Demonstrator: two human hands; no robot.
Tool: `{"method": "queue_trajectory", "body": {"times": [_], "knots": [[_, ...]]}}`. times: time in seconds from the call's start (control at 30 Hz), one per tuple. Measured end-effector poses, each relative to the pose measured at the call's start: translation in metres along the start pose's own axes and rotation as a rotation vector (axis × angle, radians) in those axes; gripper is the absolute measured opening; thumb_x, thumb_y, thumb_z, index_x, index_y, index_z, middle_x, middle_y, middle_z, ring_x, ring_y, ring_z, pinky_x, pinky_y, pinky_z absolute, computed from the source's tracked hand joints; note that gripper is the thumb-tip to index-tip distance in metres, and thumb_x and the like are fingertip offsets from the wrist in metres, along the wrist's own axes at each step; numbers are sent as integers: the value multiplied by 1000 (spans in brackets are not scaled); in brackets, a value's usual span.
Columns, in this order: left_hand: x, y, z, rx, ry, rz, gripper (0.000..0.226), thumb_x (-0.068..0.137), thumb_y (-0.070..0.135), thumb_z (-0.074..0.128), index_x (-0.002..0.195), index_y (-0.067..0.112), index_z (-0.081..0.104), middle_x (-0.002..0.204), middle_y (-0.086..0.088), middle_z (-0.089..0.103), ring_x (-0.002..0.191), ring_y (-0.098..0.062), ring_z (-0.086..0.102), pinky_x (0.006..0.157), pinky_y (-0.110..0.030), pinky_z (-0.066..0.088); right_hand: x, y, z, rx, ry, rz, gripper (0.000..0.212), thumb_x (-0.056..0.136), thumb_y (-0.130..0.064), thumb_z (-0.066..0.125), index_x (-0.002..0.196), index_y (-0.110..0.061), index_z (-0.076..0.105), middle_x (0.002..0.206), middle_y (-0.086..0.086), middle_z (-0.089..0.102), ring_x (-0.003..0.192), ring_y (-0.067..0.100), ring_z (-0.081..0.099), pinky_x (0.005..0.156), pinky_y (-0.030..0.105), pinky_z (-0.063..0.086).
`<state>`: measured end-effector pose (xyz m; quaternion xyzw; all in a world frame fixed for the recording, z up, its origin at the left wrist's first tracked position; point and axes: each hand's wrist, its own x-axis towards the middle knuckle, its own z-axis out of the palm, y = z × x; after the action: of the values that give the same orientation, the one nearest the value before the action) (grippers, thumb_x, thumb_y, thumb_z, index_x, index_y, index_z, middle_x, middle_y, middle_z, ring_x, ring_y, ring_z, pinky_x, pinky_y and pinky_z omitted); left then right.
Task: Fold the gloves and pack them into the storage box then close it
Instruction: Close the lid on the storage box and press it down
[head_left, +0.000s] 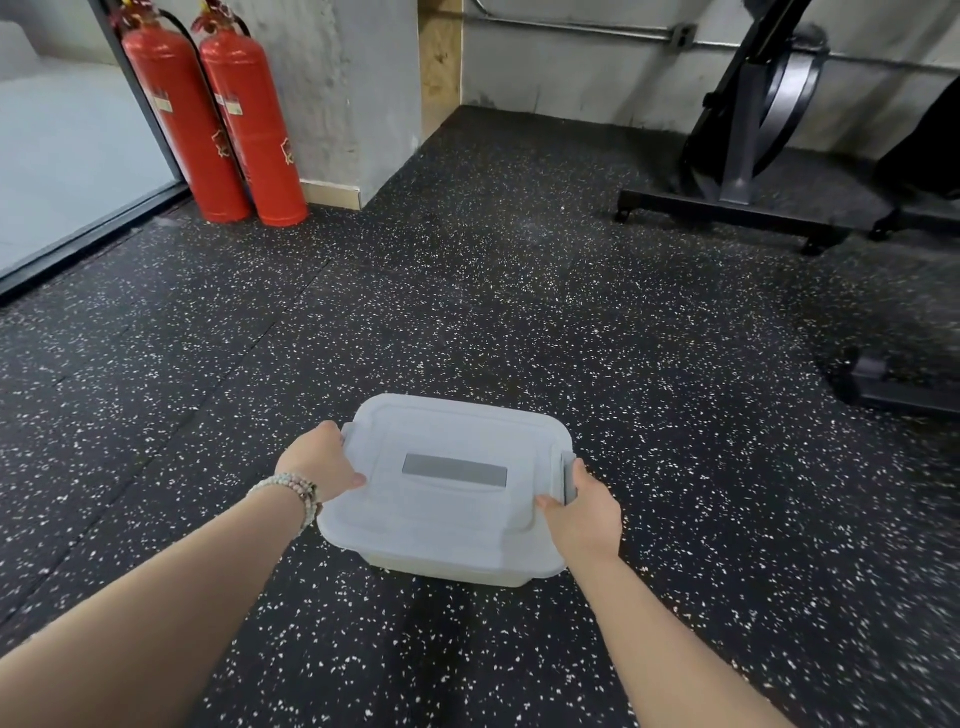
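A pale translucent storage box (447, 514) with its lid on and a grey handle strip on top sits low in the middle of the head view, over the speckled black floor. My left hand (324, 462) grips its left side at the grey latch, thumb on the lid. My right hand (584, 512) grips the right side over the other grey latch. I cannot tell whether the box rests on the floor or is lifted. No gloves are visible; the box's inside is hidden by the lid.
Two red fire extinguishers (218, 119) stand at the far left by a concrete pillar. A black exercise machine (748, 156) stands at the far right, and a dark low object (893, 387) lies on the floor to the right. Speckled rubber flooring surrounds the box.
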<state>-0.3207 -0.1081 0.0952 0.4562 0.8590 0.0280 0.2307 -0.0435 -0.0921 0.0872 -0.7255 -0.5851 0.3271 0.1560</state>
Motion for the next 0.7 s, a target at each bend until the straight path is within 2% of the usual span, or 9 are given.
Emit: {"method": "queue_trajectory", "body": {"times": [0.07,0.17,0.23,0.3,0.4,0.47,0.57,0.63,0.7], "knots": [[1,0,0,19,8,-1,55,76,28,75,118,7,48,106,-8,62,97,-26,61,82,-36,51,1,1,1,18,-15,17,70,90,-24,61,149,-14,24,136,7,52,124,27,50,97,34,42],[-1,2,2,73,38,5,53,78,28,74,118,7,46,105,-7,62,95,-26,61,79,-35,51,2,2,3,26,-23,26,71,91,-24,59,150,-15,21,138,9,50,127,27,47,101,36,39],[-3,4,5,160,83,49,51,80,29,70,119,8,46,97,-4,58,85,-24,58,71,-33,50,2,2,3,35,-27,29,70,92,-24,57,151,-16,20,138,9,50,127,27,47,101,34,39],[-2,3,8,192,112,72,50,80,30,68,121,11,46,98,-3,57,80,-22,54,65,-30,46,2,2,3,55,-30,31,69,93,-23,56,151,-16,19,137,8,51,125,26,48,99,33,40],[-3,2,6,187,86,73,56,79,32,69,126,13,46,105,-3,60,86,-22,59,69,-31,49,1,3,3,44,-33,28,67,94,-22,53,151,-18,18,135,7,53,123,26,50,99,33,40],[-4,6,3,143,76,49,53,79,29,72,123,10,48,105,-4,62,90,-23,62,75,-35,52,1,2,3,25,-35,28,66,96,-22,51,152,-18,16,134,7,54,122,26,50,97,33,41],[-1,10,4,178,86,40,50,80,28,72,120,9,49,109,-6,64,98,-25,62,81,-35,51,4,1,-2,-73,-49,4,66,97,-25,48,152,-17,12,127,8,58,115,25,56,88,31,47],[-3,13,2,292,95,57,55,83,33,68,130,12,46,114,-3,62,103,-23,61,81,-32,49,7,0,-6,-154,-75,-11,67,97,-27,47,152,-17,10,120,7,61,107,23,60,75,30,47],[-6,13,0,416,78,104,67,87,36,62,144,18,33,121,-2,60,109,-21,60,85,-32,49,10,1,-10,-243,-101,-29,68,96,-30,47,152,-17,10,117,5,62,104,23,60,68,29,44]]}}
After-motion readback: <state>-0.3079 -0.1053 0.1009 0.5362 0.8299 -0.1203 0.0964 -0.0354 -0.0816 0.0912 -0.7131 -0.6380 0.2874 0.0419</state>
